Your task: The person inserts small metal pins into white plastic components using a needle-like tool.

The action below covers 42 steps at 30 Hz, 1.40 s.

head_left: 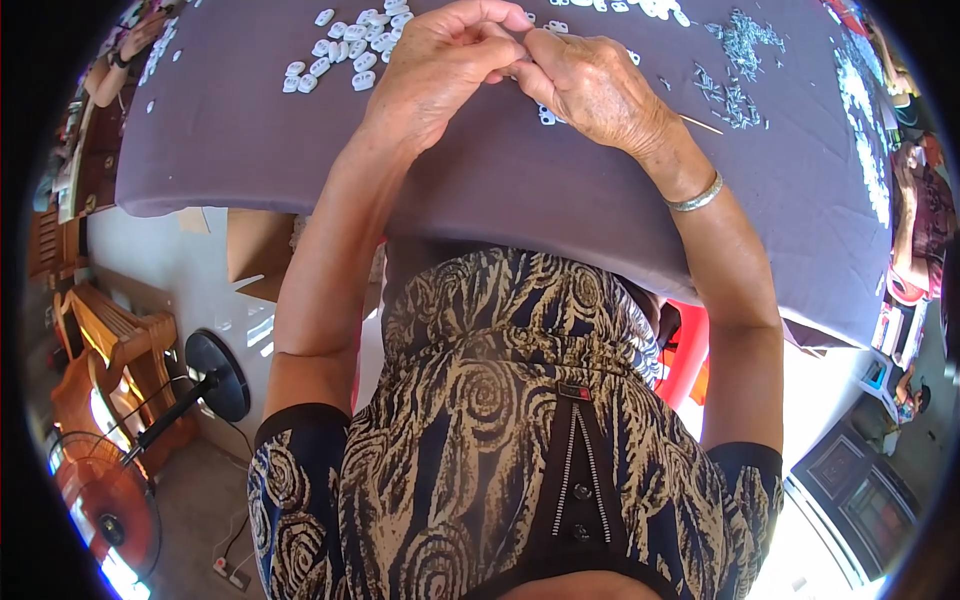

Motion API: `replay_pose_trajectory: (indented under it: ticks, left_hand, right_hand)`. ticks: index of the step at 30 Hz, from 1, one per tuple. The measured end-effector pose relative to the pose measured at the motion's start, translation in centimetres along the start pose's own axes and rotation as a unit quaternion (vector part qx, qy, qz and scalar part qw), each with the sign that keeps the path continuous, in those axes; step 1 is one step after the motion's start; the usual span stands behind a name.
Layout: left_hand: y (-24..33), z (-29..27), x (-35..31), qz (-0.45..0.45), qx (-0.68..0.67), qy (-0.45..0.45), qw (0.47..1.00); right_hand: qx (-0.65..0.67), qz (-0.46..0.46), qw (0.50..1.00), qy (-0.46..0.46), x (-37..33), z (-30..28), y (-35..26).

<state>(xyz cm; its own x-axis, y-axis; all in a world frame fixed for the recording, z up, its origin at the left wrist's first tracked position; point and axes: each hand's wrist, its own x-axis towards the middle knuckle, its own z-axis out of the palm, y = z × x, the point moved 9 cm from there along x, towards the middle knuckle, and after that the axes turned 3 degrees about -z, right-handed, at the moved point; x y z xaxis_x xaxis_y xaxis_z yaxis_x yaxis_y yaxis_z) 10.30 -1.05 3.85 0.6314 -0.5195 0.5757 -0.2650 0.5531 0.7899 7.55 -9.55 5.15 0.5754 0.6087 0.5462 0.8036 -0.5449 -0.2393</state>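
My left hand (445, 75) and my right hand (600, 92) meet fingertip to fingertip over the far part of the cloth-covered table (520, 180). Both are closed in a pinch; whatever sits between the fingers is too small and covered to make out. Left of my left hand lies a loose heap of small white plastic pieces with holes (363, 60). A couple of similar pieces (546, 115) rest just under my right hand. From behind my right wrist pokes a thin wooden stick (702, 124); whether the hand touches it is hidden.
Small grey metal screws or pins (745, 45) lie in piles at the far right. More white pieces (655, 8) are heaped at the far edge and along the right side (865, 130). Other people's arms (105, 82) show at both sides. A fan (215, 375) stands lower left.
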Motion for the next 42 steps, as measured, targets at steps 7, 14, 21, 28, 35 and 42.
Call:
replay_pose_trajectory:
  ticks: [7,14,21,28,35,42]
  left_hand:
    - [0.3,-2.6,-1.5,-0.245,0.206,0.234,0.918]
    - [4.8,-9.4,-3.4,-0.290,0.530,0.273,0.749]
    - [8.9,-8.2,-2.4,-0.053,0.664,0.313,0.677]
    - [6.2,-7.0,-2.4,-0.119,0.552,0.328,0.757]
    - [4.9,-7.1,-2.4,-0.168,0.540,0.308,0.765]
    - [1.6,-5.0,-2.1,-0.195,0.483,0.260,0.813]
  right_hand:
    - [-0.025,0.024,0.999,0.025,0.3,-1.1,-0.1]
    - [-0.005,0.206,0.975,0.081,-0.8,-2.9,5.7]
    - [0.098,0.257,0.956,0.098,-0.6,-2.1,8.3]
    - [0.106,0.197,0.975,-0.004,4.4,0.3,9.7]
    - [0.097,0.211,0.964,-0.133,5.0,2.1,9.2]
    - [0.089,0.216,0.959,-0.158,3.2,2.3,8.1]
